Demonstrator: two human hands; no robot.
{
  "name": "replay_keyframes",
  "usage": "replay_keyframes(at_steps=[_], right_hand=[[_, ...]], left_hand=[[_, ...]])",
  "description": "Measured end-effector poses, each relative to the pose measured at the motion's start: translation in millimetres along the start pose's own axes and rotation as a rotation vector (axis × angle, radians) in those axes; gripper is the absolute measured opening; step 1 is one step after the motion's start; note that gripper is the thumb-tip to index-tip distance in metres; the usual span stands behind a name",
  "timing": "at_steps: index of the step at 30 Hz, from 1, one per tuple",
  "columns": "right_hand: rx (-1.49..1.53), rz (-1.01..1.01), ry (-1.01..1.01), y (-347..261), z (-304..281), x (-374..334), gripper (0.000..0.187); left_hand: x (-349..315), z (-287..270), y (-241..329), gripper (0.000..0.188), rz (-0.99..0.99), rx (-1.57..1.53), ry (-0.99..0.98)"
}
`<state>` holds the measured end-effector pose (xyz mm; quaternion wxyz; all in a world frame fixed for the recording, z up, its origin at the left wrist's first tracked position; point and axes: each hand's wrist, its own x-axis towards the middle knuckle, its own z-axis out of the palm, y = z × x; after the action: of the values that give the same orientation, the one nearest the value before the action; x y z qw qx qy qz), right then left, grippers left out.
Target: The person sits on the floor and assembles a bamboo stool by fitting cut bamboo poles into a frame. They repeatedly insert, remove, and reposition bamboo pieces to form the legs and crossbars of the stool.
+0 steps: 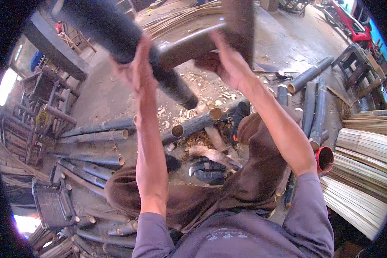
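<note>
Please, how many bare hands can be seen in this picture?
2: the left hand holds the dark pole; the right hand is at the right end of the crosspiece. Motion blur hides finger details; I see no others.

Both forearms [149, 146] reach forward, right elbow [307, 163] bent; the left hand [138, 71] curls, blurred; the right hand [233, 66] angles inward.

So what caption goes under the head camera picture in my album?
Left hand holding a frame of dark poles, right hand at its crosspiece, above scattered pale shavings.
</note>
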<state>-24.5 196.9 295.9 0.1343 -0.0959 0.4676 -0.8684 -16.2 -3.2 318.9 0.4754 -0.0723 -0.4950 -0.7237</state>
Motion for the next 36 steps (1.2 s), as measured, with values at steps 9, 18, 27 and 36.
replay_keyframes(at_steps=[9,18,27,36], right_hand=[[-1.020,-0.870,0.421,61,-41,-16,0.055],[-0.231,-0.108,0.199,202,-122,47,0.089],[-0.103,-0.186,0.348,241,-130,62,0.083],[-0.052,-0.191,0.402,259,-162,71,0.073]], left_hand=[[-24,-136,17,0.057,-0.083,0.179,0.267],[-59,-175,-30,0.066,-0.131,0.335,0.218],[-77,-186,-44,0.078,-0.151,0.467,0.183],[-84,-183,-62,0.073,-0.158,0.423,0.203]])
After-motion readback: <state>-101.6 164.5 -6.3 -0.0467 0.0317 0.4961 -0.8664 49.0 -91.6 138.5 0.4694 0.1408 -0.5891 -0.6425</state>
